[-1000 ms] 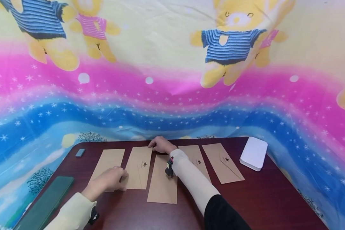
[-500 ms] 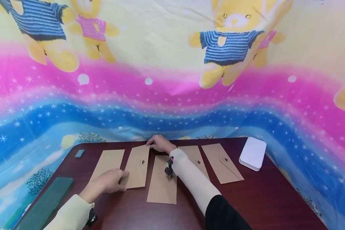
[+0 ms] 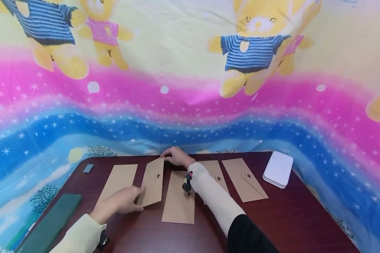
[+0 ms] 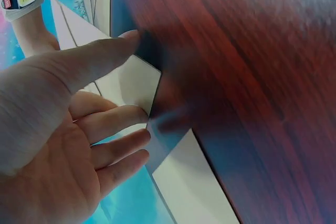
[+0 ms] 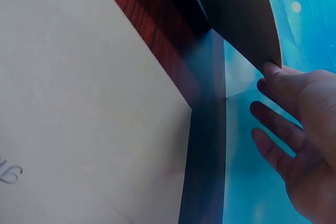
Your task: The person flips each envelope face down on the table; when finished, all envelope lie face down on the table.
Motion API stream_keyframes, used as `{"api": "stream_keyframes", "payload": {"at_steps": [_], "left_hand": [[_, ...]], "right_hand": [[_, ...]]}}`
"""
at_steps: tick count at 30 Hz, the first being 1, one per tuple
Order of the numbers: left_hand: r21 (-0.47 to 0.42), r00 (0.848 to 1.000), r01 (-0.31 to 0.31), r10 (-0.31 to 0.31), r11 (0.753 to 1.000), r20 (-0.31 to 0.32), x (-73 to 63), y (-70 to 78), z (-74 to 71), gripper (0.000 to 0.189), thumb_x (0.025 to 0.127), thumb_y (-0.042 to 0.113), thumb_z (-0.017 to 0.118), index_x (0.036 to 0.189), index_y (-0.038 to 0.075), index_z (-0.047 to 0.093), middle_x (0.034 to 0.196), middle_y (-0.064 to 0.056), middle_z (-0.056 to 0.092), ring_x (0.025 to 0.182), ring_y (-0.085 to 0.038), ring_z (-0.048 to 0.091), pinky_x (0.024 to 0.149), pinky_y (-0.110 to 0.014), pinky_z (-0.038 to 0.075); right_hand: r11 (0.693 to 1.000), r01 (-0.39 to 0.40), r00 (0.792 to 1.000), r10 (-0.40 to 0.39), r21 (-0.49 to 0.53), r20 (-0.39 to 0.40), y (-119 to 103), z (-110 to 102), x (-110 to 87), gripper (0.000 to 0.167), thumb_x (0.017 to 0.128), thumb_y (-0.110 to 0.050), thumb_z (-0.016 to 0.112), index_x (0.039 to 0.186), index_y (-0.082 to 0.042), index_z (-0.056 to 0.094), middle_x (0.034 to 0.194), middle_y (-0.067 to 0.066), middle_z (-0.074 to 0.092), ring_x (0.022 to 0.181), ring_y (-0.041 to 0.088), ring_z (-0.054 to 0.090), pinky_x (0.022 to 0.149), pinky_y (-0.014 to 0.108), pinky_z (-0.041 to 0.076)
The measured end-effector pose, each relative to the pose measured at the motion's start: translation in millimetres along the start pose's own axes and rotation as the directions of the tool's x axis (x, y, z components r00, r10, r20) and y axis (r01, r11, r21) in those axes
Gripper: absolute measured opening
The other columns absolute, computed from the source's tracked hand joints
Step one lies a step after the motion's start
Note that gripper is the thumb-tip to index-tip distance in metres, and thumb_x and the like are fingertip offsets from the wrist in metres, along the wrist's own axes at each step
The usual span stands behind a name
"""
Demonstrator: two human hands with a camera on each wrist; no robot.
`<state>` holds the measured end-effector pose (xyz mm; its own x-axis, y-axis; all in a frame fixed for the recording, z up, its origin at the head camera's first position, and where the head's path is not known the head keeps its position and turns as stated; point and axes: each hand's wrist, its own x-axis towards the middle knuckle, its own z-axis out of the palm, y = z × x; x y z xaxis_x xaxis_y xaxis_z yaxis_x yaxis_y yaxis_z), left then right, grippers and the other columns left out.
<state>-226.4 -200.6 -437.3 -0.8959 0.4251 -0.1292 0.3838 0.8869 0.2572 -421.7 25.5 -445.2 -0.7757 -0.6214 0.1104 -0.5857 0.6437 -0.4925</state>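
A brown paper envelope [image 3: 153,182] with a small crown print is tilted, its right side raised off the table. Thumb and index finger of my right hand [image 3: 177,157] pinch its far right corner; the right wrist view shows this pinch on the raised envelope [image 5: 236,14]. At its near left edge my left hand [image 3: 123,201] rests with thumb and fingers spread apart. Those fingers lie loosely extended against the paper in the left wrist view, where the envelope [image 4: 144,80] shows between thumb and index finger.
Flat on the dark red table [image 3: 139,235] lie more envelopes: a left one [image 3: 121,175], a middle one [image 3: 177,207] below my right forearm, and two at right [image 3: 244,179]. A white box [image 3: 278,169], a small grey-blue block [image 3: 88,168] and a long green case [image 3: 50,221] stand around them.
The crown-printed envelope was flat; its right side has risen and tilted to the left, with my right hand lifting the corner. My left hand has shifted slightly right along its edge.
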Motion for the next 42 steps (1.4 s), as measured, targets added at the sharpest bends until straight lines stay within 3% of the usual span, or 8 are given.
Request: {"api": "stream_keyframes", "payload": {"at_steps": [14, 26, 36, 42], "left_hand": [[-0.124, 0.999, 0.013, -0.007, 0.992, 0.044, -0.2, 6.8, 3.4, 0.088, 0.089, 0.032, 0.08, 0.154, -0.008, 0.038, 0.147, -0.024, 0.057, 0.134, -0.037, 0.059, 0.106, -0.054, 0.049], [-0.165, 0.998, -0.011, 0.02, 0.986, 0.056, -2.7, 8.5, 3.5, 0.085, 0.091, 0.036, 0.077, 0.153, -0.008, 0.039, 0.152, -0.025, 0.052, 0.138, -0.038, 0.055, 0.11, -0.055, 0.046], [-0.189, 0.993, -0.116, 0.121, 0.975, 0.014, -1.1, 10.8, 4.6, 0.083, 0.093, 0.032, 0.076, 0.156, -0.006, 0.037, 0.147, -0.023, 0.058, 0.135, -0.036, 0.058, 0.108, -0.056, 0.047], [-0.201, 0.991, -0.126, 0.13, 0.971, 0.006, -1.4, 9.7, 4.2, 0.085, 0.093, 0.034, 0.075, 0.156, -0.006, 0.035, 0.145, -0.023, 0.059, 0.134, -0.037, 0.059, 0.107, -0.056, 0.048]], "right_hand": [[0.975, 0.058, 0.998, -0.05, 0.216, -0.042, -7, -1, 3.4, 0.032, 0.105, -0.02, 0.06, 0.136, -0.013, 0.068, 0.135, 0.002, 0.068, 0.125, 0.018, 0.064, 0.105, 0.036, 0.052], [0.959, 0.133, 0.99, -0.12, 0.249, -0.068, -16, 6, 15.1, 0.037, 0.106, -0.025, 0.059, 0.141, -0.016, 0.064, 0.14, 0.0, 0.066, 0.132, 0.019, 0.06, 0.109, 0.039, 0.05], [0.951, 0.156, 0.988, -0.144, 0.266, -0.065, -23, 7, 17.3, 0.038, 0.106, -0.023, 0.059, 0.142, -0.015, 0.063, 0.138, 0.002, 0.067, 0.127, 0.017, 0.063, 0.105, 0.033, 0.053], [0.953, 0.152, 0.988, -0.138, 0.263, -0.071, -22, 10, 18.1, 0.039, 0.105, -0.025, 0.059, 0.143, -0.017, 0.062, 0.139, 0.0, 0.066, 0.125, 0.014, 0.064, 0.101, 0.029, 0.054]]}}
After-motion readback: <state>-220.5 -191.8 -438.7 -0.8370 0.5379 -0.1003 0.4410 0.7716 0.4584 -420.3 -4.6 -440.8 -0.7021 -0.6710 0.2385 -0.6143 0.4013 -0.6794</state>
